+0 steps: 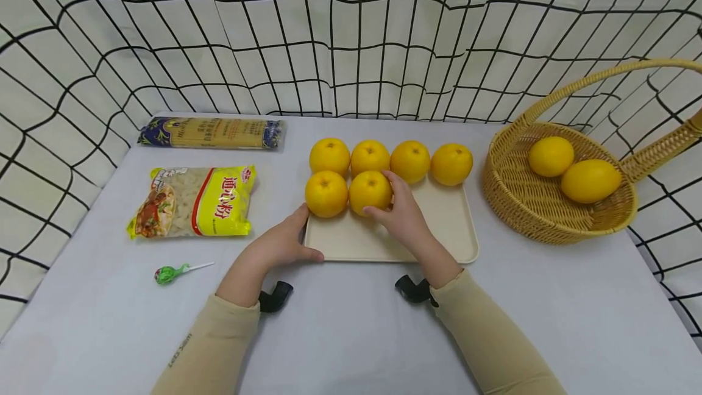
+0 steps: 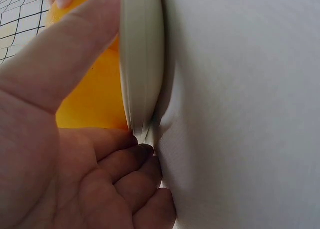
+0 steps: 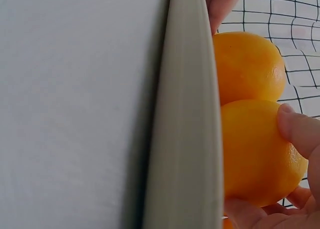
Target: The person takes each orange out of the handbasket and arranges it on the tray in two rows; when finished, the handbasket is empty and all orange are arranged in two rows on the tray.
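A cream tray (image 1: 395,244) holds two rows of oranges: a back row (image 1: 410,162) of several and a front row of two. My right hand (image 1: 408,218) grips the right orange (image 1: 366,195) of the front row, thumb on its near side and fingers around its right. Beside it sits the other front orange (image 1: 326,194). At the tray's front left corner, my left hand (image 1: 276,241) holds the edge, the thumb along the front rim. The left wrist view shows its fingers (image 2: 135,174) curled against the tray's rim (image 2: 142,59).
On the right stands a wicker basket (image 1: 510,206) with a tall handle and two yellow fruits (image 1: 589,181). Left of the tray lie a pack of noodles (image 1: 211,133), a yellow bag of pasta (image 1: 219,203) and a green lollipop (image 1: 170,274). Black netting (image 1: 356,47) borders the table.
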